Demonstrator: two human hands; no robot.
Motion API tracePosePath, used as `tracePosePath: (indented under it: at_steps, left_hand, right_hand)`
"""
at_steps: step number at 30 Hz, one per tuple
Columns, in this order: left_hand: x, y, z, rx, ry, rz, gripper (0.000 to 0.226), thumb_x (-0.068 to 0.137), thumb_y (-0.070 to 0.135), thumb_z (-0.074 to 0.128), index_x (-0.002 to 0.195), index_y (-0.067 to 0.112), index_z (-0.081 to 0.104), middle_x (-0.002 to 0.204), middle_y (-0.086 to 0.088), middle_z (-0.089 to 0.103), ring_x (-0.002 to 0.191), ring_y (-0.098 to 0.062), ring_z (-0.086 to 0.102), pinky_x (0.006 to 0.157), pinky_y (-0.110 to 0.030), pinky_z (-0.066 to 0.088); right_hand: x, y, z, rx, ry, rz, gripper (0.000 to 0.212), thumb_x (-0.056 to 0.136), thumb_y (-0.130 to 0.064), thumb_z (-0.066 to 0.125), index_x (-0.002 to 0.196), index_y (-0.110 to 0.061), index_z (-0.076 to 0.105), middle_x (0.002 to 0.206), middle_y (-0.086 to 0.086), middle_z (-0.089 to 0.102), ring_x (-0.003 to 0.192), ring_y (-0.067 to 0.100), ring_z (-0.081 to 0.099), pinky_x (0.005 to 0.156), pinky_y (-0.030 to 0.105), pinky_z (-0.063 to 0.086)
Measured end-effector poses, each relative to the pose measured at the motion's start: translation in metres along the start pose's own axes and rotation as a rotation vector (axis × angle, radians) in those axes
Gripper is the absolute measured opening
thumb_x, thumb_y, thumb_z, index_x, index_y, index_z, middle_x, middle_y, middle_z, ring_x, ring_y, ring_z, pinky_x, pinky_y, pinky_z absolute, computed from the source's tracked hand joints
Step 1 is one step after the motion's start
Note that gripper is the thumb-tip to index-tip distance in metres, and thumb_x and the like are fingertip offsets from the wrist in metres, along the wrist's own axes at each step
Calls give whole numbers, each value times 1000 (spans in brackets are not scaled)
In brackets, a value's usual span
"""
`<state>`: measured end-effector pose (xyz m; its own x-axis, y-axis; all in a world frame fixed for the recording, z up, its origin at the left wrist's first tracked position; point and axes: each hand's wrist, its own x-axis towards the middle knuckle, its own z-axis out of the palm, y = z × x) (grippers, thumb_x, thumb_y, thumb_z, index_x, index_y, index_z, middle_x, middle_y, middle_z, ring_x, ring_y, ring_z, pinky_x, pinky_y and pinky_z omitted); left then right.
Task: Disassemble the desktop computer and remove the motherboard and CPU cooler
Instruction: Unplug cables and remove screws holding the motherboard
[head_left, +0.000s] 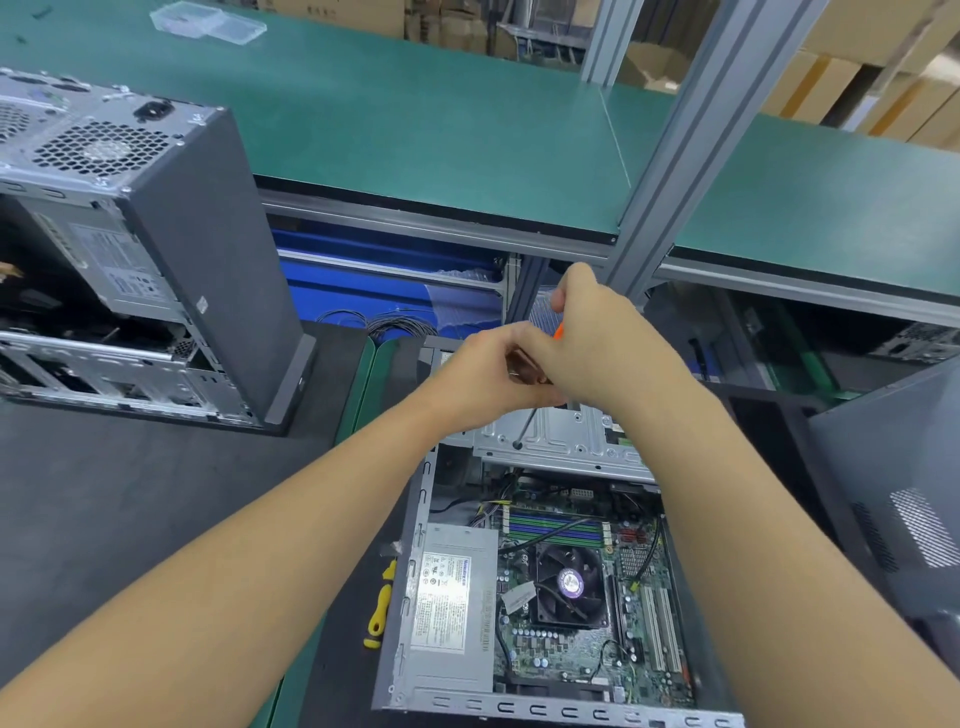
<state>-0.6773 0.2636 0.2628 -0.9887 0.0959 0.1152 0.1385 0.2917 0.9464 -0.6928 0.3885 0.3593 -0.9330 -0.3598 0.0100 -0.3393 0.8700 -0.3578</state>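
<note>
right hand (608, 343) grips screwdriver (524, 430), left hand (493, 369) pinches it (tip on drive cage (571, 447)); motherboard (550, 642) nearer viewer.

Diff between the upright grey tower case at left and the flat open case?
The upright grey tower case stands on end, untouched; the flat open steel case lies on its side. The left hand and right hand hold an orange-handled screwdriver over the flat case only. Shared: both have a side open, internals showing.

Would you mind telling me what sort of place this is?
Probably an electronics repair or teardown workshop: green-matted workbench on aluminium framing, an opened desktop case lying flat, a second case standing, cardboard boxes stacked behind.
</note>
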Motion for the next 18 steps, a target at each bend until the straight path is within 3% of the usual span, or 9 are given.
tracePosePath:
  at_steps: [3,5,8,11,15,18]
  left_hand:
    - [-1,0,4,6,15,3,38,61,52,81,87,36,60,91,3,67,84,-19,64,79,-39,56]
    - [-5,-4,1,-8,10,2,41,67,47,82,96,29,60,93,4,66,87,-15,64,80,-41,56]
    - [-12,-11,-9,-54,36,-16,27,79,40,77,99,33,59,97,10,66,93,-8,64,76,-27,53]
    - [-18,-18,-15,-95,101,-34,15,85,41,69,96,38,60,100,14,65,94,-8,63,74,-20,48]
    - [-25,-29,-17,-103,122,-87,10,87,43,63,96,39,60,97,19,62,89,-7,62,87,-45,55]
    - [-30,-36,-17,-99,134,-113,8,87,43,61,95,41,60,95,19,63,90,-10,63,85,-50,56]
  right_hand:
    - [-3,5,7,-89,175,8,37,91,-41,62,105,-15,39,83,5,50,77,34,52,60,35,38]
    - [-6,9,11,-20,225,-18,44,86,-41,70,104,-15,40,76,0,46,74,32,51,54,33,35]
    - [-8,14,15,137,133,-59,49,80,-38,80,102,-20,40,78,-2,50,68,21,54,49,31,40]
    - [-10,16,20,238,113,-36,46,83,-37,77,105,-24,40,83,4,58,69,29,63,58,45,56]
    - [-11,17,18,185,206,-57,40,88,-37,72,104,-19,40,79,6,57,69,33,59,62,48,55]
    - [-10,17,11,194,251,-74,39,88,-37,72,102,-17,42,73,3,57,66,28,58,55,39,51]
